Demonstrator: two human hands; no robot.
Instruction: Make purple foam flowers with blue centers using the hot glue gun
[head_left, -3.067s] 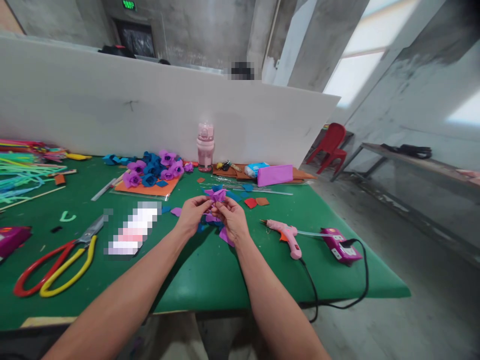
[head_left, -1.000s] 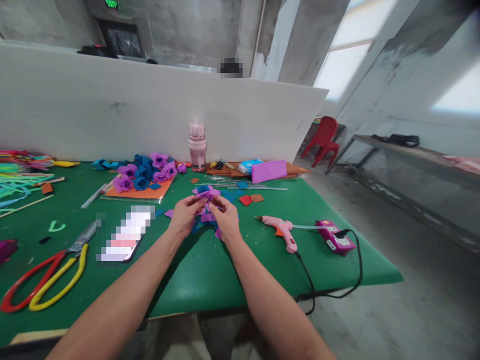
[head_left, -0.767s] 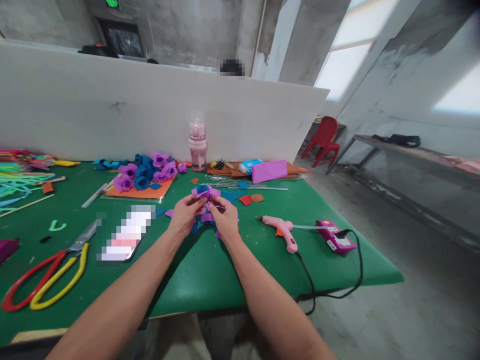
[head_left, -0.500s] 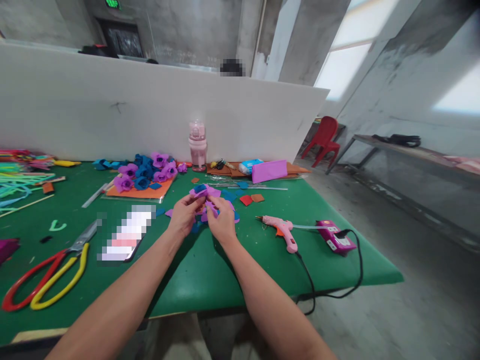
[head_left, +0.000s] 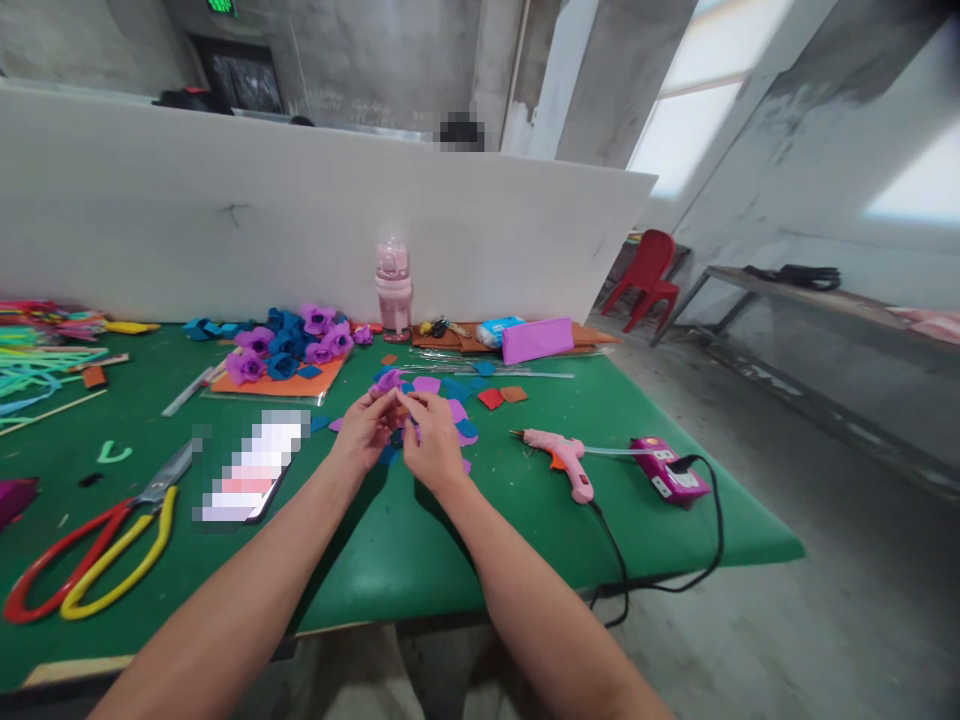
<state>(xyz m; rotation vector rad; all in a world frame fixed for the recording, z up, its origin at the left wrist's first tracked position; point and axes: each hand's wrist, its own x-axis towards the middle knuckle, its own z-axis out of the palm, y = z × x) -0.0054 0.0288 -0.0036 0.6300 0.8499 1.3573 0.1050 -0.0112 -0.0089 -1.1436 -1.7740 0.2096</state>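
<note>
Pinched in Left Hand, Purple Flower Sits Above Green Table

Two bare hands meet over a worktable, the left hand's fingertips clamped on the purple flower, which shows at eleven o'clock just beyond them. The right hand presses in close, its fingertips beside the left thumb; whether they too grip the flower cannot be told. Loose purple petals and blue petals lie under and around both hands.

With the hands as the clock's center, a pink glue gun rests at three o'clock, a magenta power block farther out the same way. A purple folded sheet is at two, near a blue-and-white packet. At twelve, a pink bottle stands upright before a white panel. Finished-looking purple and blue flowers cluster at ten, on and beside an orange sheet. Between eight and nine lies a phone, its screen blurred out; at eight, farther off, red-and-yellow-handled scissors.
</note>
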